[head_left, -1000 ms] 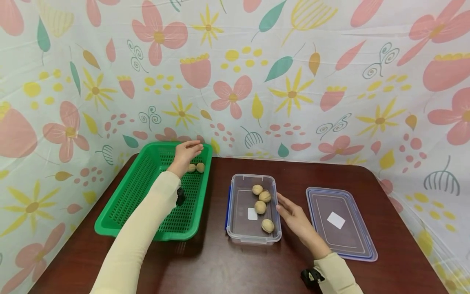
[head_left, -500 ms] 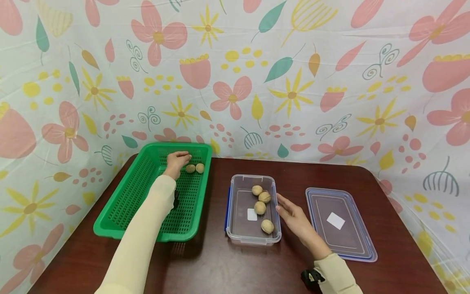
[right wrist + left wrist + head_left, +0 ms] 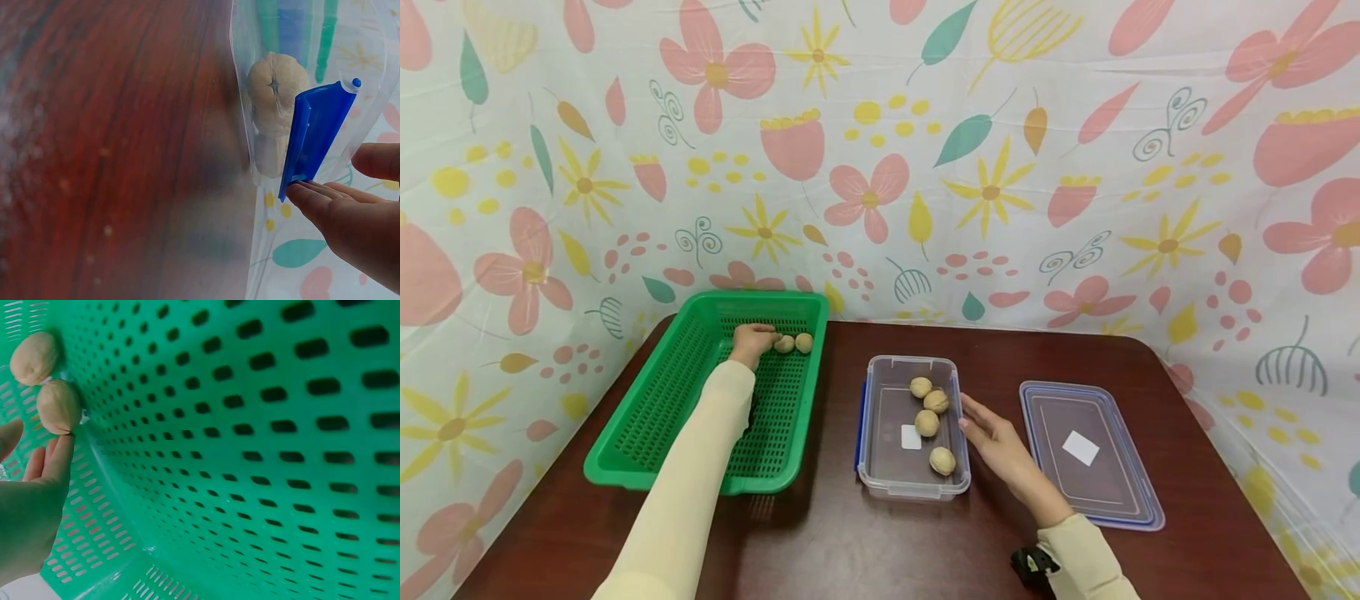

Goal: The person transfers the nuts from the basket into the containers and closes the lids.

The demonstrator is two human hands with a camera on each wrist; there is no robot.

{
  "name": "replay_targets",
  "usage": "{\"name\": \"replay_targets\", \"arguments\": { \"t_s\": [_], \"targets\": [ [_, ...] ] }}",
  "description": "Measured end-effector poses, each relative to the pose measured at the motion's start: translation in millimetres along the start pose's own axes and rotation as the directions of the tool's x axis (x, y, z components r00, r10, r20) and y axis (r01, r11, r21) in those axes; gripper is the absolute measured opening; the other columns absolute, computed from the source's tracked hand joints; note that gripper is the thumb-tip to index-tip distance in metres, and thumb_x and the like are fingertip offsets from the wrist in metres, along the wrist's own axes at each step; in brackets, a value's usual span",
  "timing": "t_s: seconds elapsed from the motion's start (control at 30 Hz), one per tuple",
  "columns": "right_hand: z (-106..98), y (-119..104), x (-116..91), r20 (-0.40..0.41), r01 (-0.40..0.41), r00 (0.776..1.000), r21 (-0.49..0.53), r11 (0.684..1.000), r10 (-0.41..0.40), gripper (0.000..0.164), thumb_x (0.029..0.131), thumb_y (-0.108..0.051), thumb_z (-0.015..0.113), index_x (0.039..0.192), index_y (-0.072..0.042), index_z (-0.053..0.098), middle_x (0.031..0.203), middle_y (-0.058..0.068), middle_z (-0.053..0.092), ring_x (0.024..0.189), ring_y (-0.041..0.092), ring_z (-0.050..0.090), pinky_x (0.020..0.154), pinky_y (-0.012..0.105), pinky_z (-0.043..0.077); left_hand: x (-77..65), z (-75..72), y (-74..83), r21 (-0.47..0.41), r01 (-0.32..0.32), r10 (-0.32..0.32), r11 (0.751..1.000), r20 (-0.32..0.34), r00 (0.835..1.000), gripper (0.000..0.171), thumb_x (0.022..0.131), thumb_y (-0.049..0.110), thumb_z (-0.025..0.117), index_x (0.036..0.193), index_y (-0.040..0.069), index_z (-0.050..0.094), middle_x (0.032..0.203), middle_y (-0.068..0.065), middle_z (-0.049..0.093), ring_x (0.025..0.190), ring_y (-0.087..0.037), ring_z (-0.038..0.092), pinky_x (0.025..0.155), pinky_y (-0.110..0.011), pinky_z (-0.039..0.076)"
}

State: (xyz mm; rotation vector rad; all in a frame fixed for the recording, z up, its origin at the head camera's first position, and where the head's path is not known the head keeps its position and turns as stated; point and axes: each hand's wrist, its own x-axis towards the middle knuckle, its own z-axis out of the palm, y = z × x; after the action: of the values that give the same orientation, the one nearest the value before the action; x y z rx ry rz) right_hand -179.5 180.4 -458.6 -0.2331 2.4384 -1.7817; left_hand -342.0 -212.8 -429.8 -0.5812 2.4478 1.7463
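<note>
Walnut (image 3: 59, 406) nearest the left hand (image 3: 752, 342) lies in the green basket (image 3: 811, 400); fingertips touch it, thumb apart, so a one-sided push could roll it away. Right hand (image 3: 1003, 450), fingers extended, touches the blue latch (image 3: 320, 134); uneven pressure could shift the clear container (image 3: 883, 457).

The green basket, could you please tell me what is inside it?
The basket holds two walnuts near its far right corner, the left grip beside them. The sleeve covers part of its floor, so anything there cannot be seen.
</note>
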Motion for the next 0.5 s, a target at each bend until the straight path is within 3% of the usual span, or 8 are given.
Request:
{"name": "replay_targets", "arguments": {
  "t_s": [0.17, 0.5],
  "targets": [
    [-0.4, 0.2, 0.8, 0.009, 0.006, 1.000, -0.003, 1.000, -0.006, 0.052, 0.102, -0.014, 0.050, 0.148, 0.001, 0.033, 0.148, 0.022, 0.036, 0.136, 0.034, 0.036, 0.110, 0.048, 0.032, -1.5, 1.6, -3.8, 0.079, 0.014, -0.013, 0.997, -0.017, 1.000, 0.040, 0.095, 0.009, 0.060, 0.133, -0.001, 0.054, 0.146, -0.022, 0.037, 0.135, -0.040, 0.033, 0.109, -0.052, 0.034],
    [-1.1, 0.7, 0.5, 0.003, -0.009, 1.000, -0.015, 1.000, 0.009, 0.052, 0.102, -0.016, 0.051, 0.148, -0.001, 0.034, 0.148, 0.021, 0.037, 0.136, 0.033, 0.037, 0.109, 0.048, 0.034, 4.3, 5.7, -9.0, 0.079, 0.010, -0.013, 0.997, 0.031, 0.999, 0.044, 0.094, 0.007, 0.062, 0.136, -0.001, 0.052, 0.144, -0.021, 0.039, 0.135, -0.039, 0.034, 0.109, -0.051, 0.035]
  ]
}}
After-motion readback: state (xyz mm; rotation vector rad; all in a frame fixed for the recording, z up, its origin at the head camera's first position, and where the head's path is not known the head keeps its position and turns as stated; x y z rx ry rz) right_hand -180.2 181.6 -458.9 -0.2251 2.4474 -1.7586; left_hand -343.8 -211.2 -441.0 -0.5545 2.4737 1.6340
